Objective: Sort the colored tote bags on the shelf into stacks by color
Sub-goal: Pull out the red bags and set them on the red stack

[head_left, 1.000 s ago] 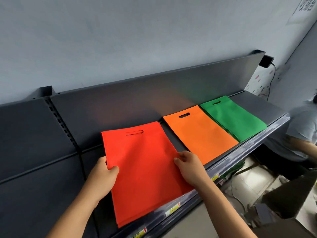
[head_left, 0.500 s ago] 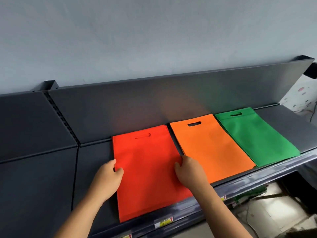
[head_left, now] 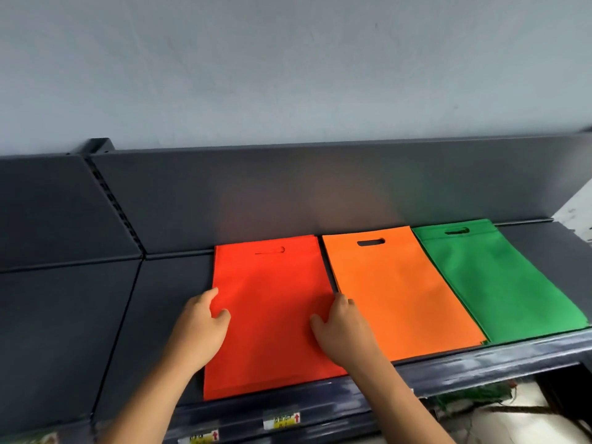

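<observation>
We see a dark shelf (head_left: 528,357) with 3 flat piles of tote bags side by side on it: red stack (head_left: 272,315) at left, orange stack (head_left: 397,290) in the middle, green stack (head_left: 499,277) at right, all with handle cutouts toward the back panel. Red and orange sit just beside each other with a thin dark gap between; orange and green look touching or nearly so along their long edges. Sorting looks close to done to us, each pile 1 colour on top; what lies under the top sheets we cannot tell. The bags read as thin non-woven fabric, so we judge them light, floppy, a bit slippery sheet on sheet, not fragile; a pile will likely fan out if pushed from 1 side only. Best hold in our view is both long edges at once, or the cutout for a single bag. Red's front edge lies at the shelf lip, so a forward pull could slide it off. Left hand (head_left: 200,328) is on red's left edge, fingers curled at the edge, thumb laid on top. Right hand (head_left: 342,328) is on red's right edge, by the gap to orange, thumb on top, fingers bent down at the edge. Both look to be pressing or squaring the pile rather than lifting; whether fingers go under it we cannot tell. Price tags (head_left: 282,421) sit on the shelf front below.
</observation>
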`<state>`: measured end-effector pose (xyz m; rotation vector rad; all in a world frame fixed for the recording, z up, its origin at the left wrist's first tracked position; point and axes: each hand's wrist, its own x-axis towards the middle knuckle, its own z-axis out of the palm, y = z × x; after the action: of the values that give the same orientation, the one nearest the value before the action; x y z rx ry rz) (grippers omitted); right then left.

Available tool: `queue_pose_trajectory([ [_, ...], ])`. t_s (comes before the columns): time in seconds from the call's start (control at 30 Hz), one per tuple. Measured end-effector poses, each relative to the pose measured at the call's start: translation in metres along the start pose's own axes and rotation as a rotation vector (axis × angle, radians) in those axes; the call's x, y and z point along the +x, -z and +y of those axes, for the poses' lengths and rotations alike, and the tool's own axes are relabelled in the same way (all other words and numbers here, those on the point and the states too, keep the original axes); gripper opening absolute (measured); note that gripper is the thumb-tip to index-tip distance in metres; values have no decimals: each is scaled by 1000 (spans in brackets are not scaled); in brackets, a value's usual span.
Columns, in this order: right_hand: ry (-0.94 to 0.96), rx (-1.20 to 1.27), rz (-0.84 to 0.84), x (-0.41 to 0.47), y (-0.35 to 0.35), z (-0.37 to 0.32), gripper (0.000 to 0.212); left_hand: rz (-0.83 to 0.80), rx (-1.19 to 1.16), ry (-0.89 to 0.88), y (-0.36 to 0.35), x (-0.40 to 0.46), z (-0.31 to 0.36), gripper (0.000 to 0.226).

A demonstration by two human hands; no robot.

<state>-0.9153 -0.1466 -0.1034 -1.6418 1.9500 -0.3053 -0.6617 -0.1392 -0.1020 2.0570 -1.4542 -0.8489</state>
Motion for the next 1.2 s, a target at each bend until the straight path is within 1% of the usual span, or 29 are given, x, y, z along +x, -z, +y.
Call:
queue_pose_trajectory([
  [0.17, 29, -2, 2, -6, 5, 2, 45, 11, -5, 0, -7, -8, 7, 55],
  [0.27, 39, -50, -17, -9, 9, 3, 47, 10, -9, 2, -10, -9, 11, 55],
  [0.3, 41, -57, -27, -10, 10, 4, 51, 11, -7, 3, -10, -9, 12, 55],
  [0.4, 44, -51, -47, -12, 8, 6, 71, 13, 5, 9, -13, -9, 14, 56],
  [0.6, 82, -42, -52, -15, 8, 8, 82, 10, -3, 21, -11, -12, 13, 56],
  [0.7, 122, -45, -30, -16, 5, 8, 78, 17, -27, 40, -2, -15, 9, 55],
  [0.8, 172, -60, 43, -14, -2, 4, 70, 27, -66, 37, 9, -23, 3, 51],
  [0.87, 218, -50, 62, -13, -7, -5, 65, 53, -86, 41, 19, -31, -3, 47],
  [0.97, 290, 31, 27, -17, -16, -27, 60, 109, -104, 54, 36, -42, -17, 42],
  [1.07, 369, 44, -18, -21, -35, -56, 51, 181, -138, 64, 62, -56, -37, 37],
  [1.2, 461, 31, -89, -36, -69, -106, 47, 316, -160, 90, 113, -78, -75, 29],
])
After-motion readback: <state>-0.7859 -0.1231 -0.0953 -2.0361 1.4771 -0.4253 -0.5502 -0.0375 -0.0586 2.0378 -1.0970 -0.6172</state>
